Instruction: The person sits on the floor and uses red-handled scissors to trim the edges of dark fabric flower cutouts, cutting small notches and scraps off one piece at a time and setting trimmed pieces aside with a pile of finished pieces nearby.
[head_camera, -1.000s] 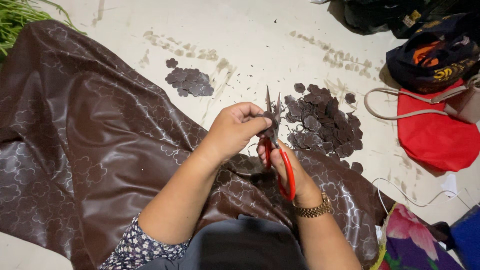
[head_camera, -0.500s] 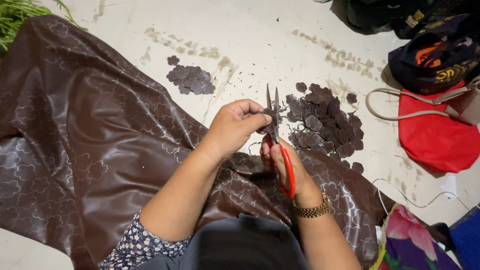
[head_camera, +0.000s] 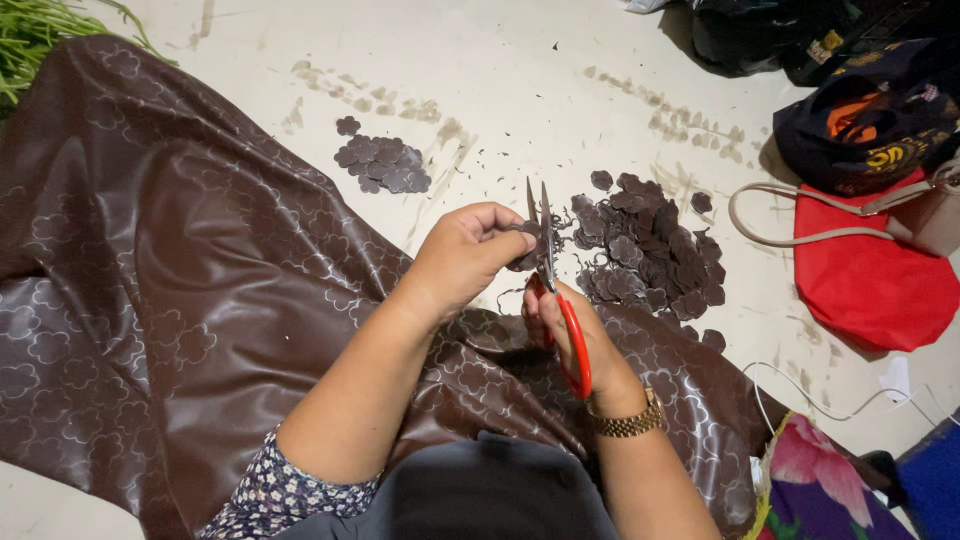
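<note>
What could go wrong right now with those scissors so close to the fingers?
The left hand pinches a small brown piece right against the blades of the red-handled scissors worked by the right hand, so a fingertip could get nicked. The tiny piece might also slip and drop into the pile of cut pieces.

Scissors blades closer together on brown piece; both hands barely shifted.

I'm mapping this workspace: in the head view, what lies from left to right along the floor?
Green stems → brown patterned sheet → small pile of cut pieces → left hand → scissors → large pile of cut pieces → red bag.
</note>
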